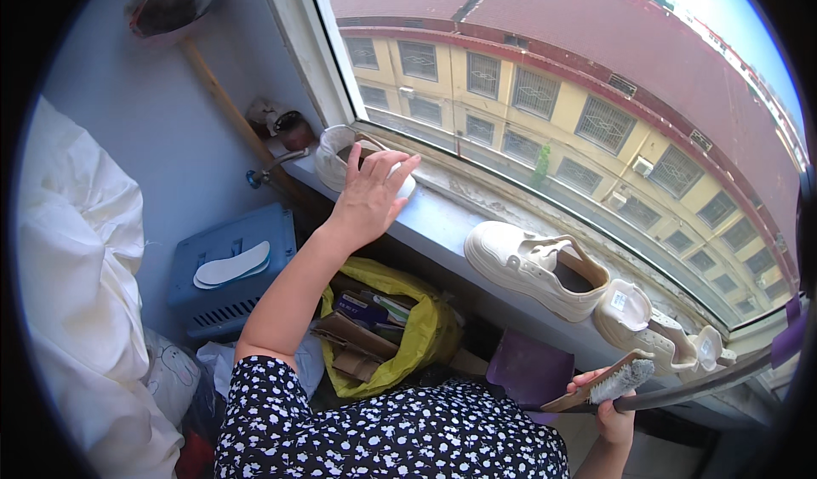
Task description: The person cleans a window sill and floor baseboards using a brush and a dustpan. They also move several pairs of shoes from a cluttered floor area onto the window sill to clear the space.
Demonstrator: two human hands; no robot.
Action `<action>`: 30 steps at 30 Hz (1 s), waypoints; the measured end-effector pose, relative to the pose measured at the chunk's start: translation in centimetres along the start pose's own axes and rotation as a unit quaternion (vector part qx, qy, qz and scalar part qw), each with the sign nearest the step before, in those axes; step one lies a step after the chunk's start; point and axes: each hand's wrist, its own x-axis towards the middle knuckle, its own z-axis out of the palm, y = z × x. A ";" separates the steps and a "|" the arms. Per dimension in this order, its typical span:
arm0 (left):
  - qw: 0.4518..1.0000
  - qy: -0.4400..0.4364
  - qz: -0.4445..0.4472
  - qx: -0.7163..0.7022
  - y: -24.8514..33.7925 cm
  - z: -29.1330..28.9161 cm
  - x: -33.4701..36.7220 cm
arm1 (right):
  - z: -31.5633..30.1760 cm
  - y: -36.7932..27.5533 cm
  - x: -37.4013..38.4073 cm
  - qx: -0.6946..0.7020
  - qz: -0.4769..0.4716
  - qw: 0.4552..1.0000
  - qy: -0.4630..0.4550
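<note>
My left hand (374, 190) reaches over a white shoe (334, 160) at the left end of the windowsill. Its fingers are spread across the shoe's upper, and whether they press on it is hard to tell. In my right hand (613, 418), at the lower right, is a scrub brush (619, 380) with a flat wooden back and pale grey bristles facing right. Farther along the sill stands a white lace-up shoe (519, 262), its opening toward the right. Beyond it, more pale shoes (638, 326) sit with their tongues pulled up.
Below the sill stands a yellow bag (438, 339) full of cardboard. White insoles (231, 265) lie on a blue plastic carrier (191, 283). A purple dustpan (532, 367) and a long grey pole (723, 377) are near my right hand. White cloth (81, 292) hangs at left.
</note>
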 end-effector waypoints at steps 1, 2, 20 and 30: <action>0.996 0.020 0.033 -0.076 2.9 -0.3 0.8 | 0.1 -0.3 0.1 0.000 0.000 1.000 -0.001; 0.986 0.003 0.075 -0.147 5.7 -0.7 1.1 | -0.1 -0.3 0.0 0.005 -0.001 1.000 -0.005; 0.963 0.025 0.269 -0.017 11.8 2.4 4.0 | -1.4 -0.8 -2.1 -0.004 -0.036 0.999 0.029; 0.986 -0.033 0.163 -0.025 10.2 2.2 3.4 | -1.8 -1.6 -3.3 0.020 -0.067 0.997 0.027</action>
